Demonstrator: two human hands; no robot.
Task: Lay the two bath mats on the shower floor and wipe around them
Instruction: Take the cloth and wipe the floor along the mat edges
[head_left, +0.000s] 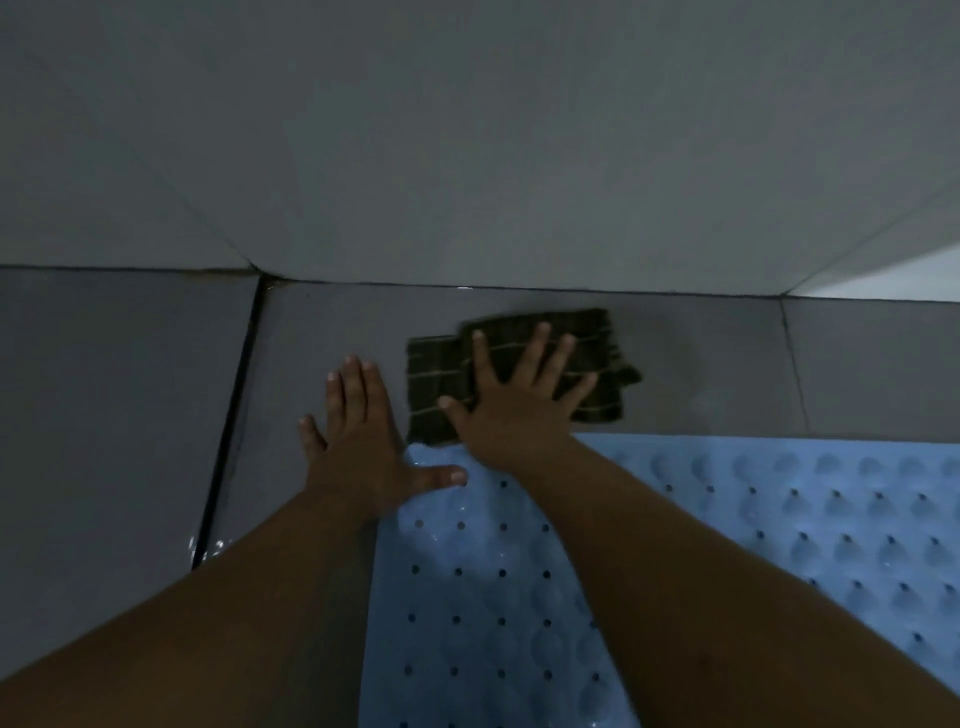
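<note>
A dark checked cloth (597, 338) lies flat on the grey floor tiles near the back wall. My right hand (514, 400) presses down on it with fingers spread wide. My left hand (358, 441) rests flat on the floor just left of the cloth, its thumb touching the corner of a light blue bath mat (493, 597). That mat has rows of small holes and round bumps. A second light blue bath mat (831, 519) with suction cups lies to the right, beside the first one. Both mats lie flat on the floor under my forearms.
The grey wall (467, 156) meets the floor just beyond the cloth. A dark grout channel (228, 431) runs down the floor at the left. Wet patches glint near it. A brighter white surface (909, 275) shows at the far right.
</note>
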